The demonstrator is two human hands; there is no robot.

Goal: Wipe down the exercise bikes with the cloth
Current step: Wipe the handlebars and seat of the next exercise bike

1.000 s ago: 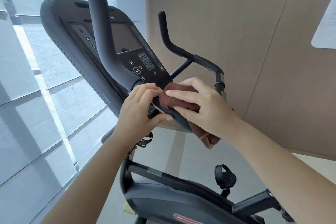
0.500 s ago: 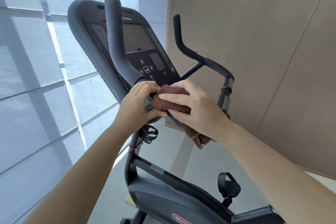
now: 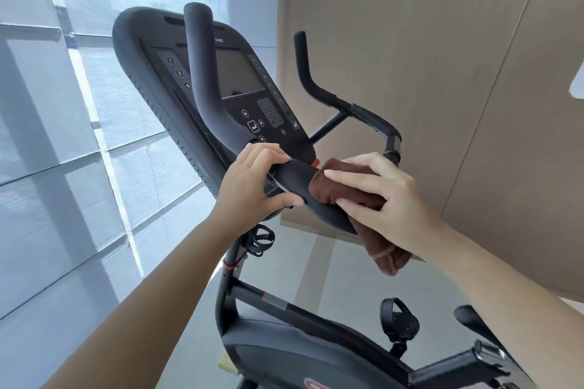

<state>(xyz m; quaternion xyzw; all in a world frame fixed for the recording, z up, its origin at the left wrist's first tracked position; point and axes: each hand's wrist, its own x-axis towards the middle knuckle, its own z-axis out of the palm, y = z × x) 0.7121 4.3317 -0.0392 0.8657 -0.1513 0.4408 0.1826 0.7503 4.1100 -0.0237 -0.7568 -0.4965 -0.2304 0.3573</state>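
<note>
The left grip (image 3: 252, 181) was closed round the near handlebar (image 3: 205, 79) just below the console (image 3: 136, 41), fingers over the top and thumb underneath. It held bare padding, not cloth, so it was probably there to steady the bar against the rubbing.

The right grip (image 3: 390, 199) held the brown cloth (image 3: 339, 188) folded over the same handlebar, below and to the right of the console's lower corner. Its fingers curved over the fabric and clamped it to the padding. Wrapping the cloth round the tube let one stroke clean the top and sides together. The loose end hung free beneath the wrist, well below the console.

A short stretch of bare black padding showed between the two grips, so they were close but apart.

The far handlebar (image 3: 308, 73), right of the console, had no cloth on it. The bottle cage (image 3: 260, 238) and pedal (image 3: 399, 322) below the console were untouched too. I judged the wipe to be partway through the handlebars, with the frame (image 3: 284, 305) yet to be done.
</note>
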